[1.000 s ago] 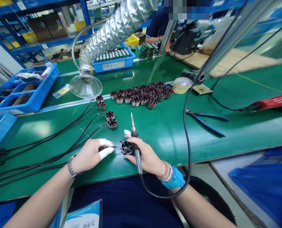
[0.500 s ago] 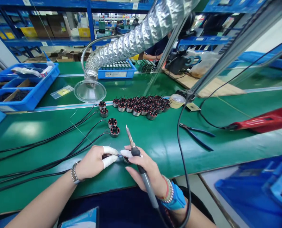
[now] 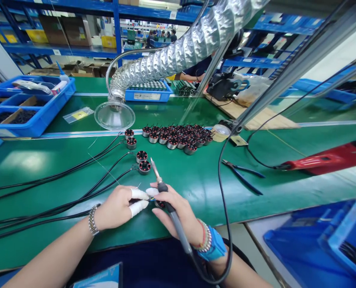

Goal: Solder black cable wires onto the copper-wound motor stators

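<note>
My left hand (image 3: 118, 208), with white finger cots on two fingers, pinches thin coloured wire ends beside a small motor stator with red windings (image 3: 160, 204), which is mostly hidden under my fingers. My right hand (image 3: 178, 210) grips a soldering iron (image 3: 176, 222) like a pen, its bare tip (image 3: 152, 165) pointing away from me, up and to the left. A white cot also covers one right fingertip. Black cables (image 3: 60, 212) run from the left towards my left hand. Just beyond my hands, two cabled motors (image 3: 144, 167) stand on the green bench mat (image 3: 249, 192).
Several motors (image 3: 174, 141) stand grouped beyond my hands. Blue-handled pliers (image 3: 242, 175) lie to the right, near a tape roll (image 3: 221, 131). A fume hood (image 3: 114, 116) with silver ducting (image 3: 172, 64) hangs ahead. A blue parts tray (image 3: 30, 108) sits at the left; a co-worker's arm (image 3: 192, 75) shows beyond.
My hands have come closer together over the stator, now mostly covering it. The soldering iron tip has swung further left. The view has shifted slightly, so the bench items sit lower in the frame.
</note>
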